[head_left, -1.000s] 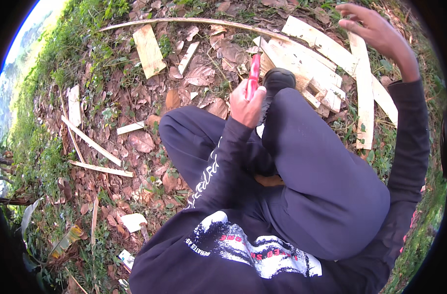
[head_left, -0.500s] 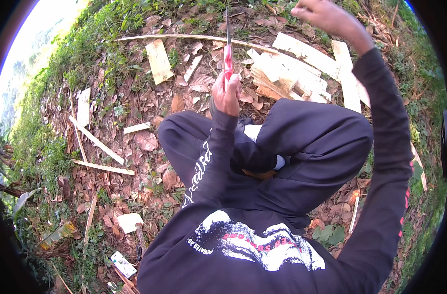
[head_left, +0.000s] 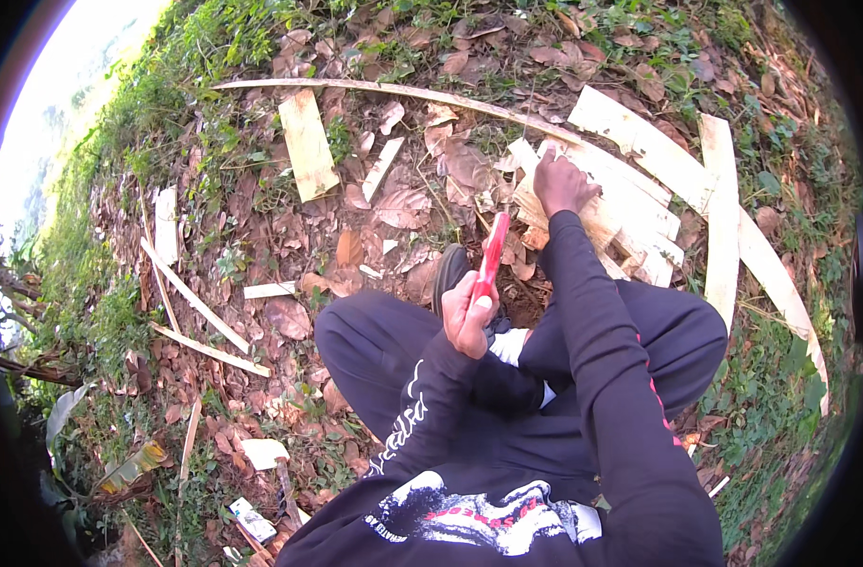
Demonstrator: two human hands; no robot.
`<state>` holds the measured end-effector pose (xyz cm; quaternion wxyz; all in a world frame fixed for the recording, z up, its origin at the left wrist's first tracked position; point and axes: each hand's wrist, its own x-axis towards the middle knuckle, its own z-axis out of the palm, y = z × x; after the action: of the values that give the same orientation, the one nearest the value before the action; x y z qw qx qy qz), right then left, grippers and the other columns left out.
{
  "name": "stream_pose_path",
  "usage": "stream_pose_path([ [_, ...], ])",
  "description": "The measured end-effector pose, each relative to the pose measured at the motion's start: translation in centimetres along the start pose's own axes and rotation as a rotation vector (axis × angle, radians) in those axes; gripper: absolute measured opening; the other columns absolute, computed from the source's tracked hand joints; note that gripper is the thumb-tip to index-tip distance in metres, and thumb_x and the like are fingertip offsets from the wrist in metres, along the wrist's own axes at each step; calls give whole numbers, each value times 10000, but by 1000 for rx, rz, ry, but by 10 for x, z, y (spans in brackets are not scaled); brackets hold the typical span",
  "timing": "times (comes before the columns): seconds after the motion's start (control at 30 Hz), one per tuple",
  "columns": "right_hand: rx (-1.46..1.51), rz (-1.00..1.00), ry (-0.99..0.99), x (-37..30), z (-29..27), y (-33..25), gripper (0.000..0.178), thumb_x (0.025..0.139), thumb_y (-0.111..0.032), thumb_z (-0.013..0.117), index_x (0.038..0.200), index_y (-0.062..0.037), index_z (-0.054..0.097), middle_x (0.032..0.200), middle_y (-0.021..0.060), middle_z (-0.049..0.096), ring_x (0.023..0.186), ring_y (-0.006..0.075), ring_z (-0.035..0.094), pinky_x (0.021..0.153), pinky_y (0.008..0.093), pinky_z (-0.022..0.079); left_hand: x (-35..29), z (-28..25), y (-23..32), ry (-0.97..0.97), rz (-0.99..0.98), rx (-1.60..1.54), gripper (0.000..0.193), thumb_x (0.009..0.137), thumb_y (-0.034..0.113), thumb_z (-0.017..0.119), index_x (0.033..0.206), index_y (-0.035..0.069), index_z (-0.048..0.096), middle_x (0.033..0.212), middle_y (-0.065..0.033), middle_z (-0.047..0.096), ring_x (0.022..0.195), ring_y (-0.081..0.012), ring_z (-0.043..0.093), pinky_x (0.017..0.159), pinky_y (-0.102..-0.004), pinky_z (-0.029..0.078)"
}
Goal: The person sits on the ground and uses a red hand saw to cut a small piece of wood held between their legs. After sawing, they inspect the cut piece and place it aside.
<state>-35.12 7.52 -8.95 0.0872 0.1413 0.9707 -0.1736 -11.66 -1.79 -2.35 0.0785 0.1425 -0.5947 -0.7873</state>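
The pile could be made to slip if it is pressed hard by the right grip, since its pieces are stacked unevenly on ground strewn with leaves. The shoe, placed just beyond the left grip, could be struck if the tool were held loosely and let fall. The right grip itself could be hit if the tool were swung carelessly, as the two are kept near each other. The strip, laid beyond the right grip and reaching out to its left, could be snagged by a wide sweep.

The left grip is closed snugly around the red handle of the tool, whose far end is pointed forward from that grip, away from the body. The right grip, ahead of the left one and to its right, is curled tightly and set upon the pile; whether a piece is pinched or merely pressed cannot be told, as the fingertips are hidden
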Motion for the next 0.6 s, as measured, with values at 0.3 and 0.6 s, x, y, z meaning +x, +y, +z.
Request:
stream_pose_path([
  [0.3, 12, -67, -32, 14, -5, -3, 554, 964, -358, 316, 827, -9, 723, 873, 247, 693, 863, 414, 657, 917, 576, 366, 33, 10, -13, 57, -42, 56, 368, 795, 327, 527, 800, -41, 523, 613, -20, 443, 501, -73, 374, 470, -240, 271],
  [0.6, -43, -155, 175, 12, 14, 3, 472, 934, -298, 408, 664, -47, 703, 696, 190, 678, 653, 354, 651, 733, 493, 411, 16, 6, -14, 54, 14, 57, 385, 792, 364, 591, 762, -9, 498, 566, -21, 425, 470, -84, 354, 445, -248, 251],
])
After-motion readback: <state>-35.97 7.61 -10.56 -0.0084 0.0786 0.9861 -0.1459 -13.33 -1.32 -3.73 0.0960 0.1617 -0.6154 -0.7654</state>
